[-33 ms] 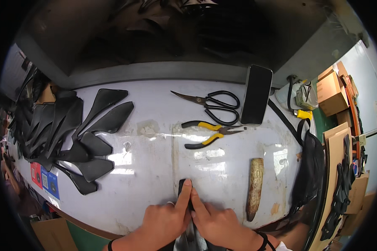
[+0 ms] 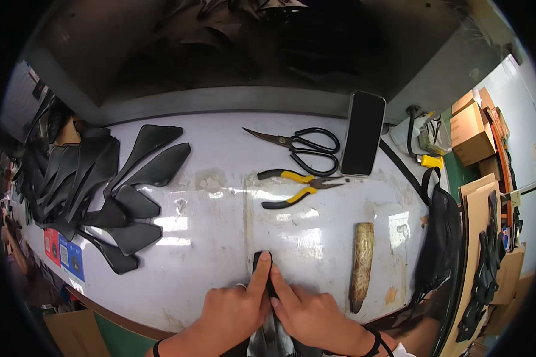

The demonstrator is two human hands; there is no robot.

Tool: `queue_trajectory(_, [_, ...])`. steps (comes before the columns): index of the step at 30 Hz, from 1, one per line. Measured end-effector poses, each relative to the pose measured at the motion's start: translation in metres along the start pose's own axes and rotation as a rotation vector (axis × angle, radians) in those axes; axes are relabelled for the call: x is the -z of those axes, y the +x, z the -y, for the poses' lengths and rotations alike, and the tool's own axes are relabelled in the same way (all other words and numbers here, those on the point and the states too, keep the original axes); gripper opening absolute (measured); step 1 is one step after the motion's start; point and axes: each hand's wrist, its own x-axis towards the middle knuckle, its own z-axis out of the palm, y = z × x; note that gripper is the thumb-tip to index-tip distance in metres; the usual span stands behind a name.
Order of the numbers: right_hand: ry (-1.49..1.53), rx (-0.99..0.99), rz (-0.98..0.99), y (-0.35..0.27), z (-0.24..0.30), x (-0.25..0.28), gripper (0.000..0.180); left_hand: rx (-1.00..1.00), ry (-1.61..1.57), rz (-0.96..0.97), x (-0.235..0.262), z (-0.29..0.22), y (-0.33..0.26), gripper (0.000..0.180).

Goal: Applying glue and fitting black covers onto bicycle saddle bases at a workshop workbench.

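At six o'clock on the glossy white table [image 2: 214, 250], the half-curled left hand [image 2: 232, 310] and right hand [image 2: 311, 315] are pressing outstretched index fingers onto a black piece [image 2: 257, 262], possibly risking its skewing should pressure be falling unevenly, any grip beneath being impossible to tell.

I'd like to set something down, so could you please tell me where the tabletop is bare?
Bare tabletop lies between the black pieces and the left hand; a smaller patch between the pliers, right hand and brown tapered stick. It is crowded at far left and around the scissors and phone.
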Motion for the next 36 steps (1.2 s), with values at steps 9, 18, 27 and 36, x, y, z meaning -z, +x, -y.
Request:
queue_trajectory(9, [-0.098, 0.559, -0.257, -0.072, -0.026, 0.011, 0.074, -0.073, 0.041, -0.298, -0.021, -0.009, -0.002, 0.071])
queue_trajectory(18, [0.490, 1.049, 0.203, -0.045, -0.030, 0.018, 0.019, -0.003, -0.028, -0.272, -0.022, -0.002, -0.008, 0.070])
queue_trajectory(27, [0.516, 0.769, -0.121, -0.077, -0.045, -0.018, 0.055, -0.022, -0.043, -0.279, -0.023, 0.000, -0.011, 0.068])
queue_trajectory(36, [0.161, 0.563, -0.310, -0.093, -0.045, -0.041, 0.084, -0.007, -0.034, -0.236, -0.021, -0.002, -0.009, 0.072])
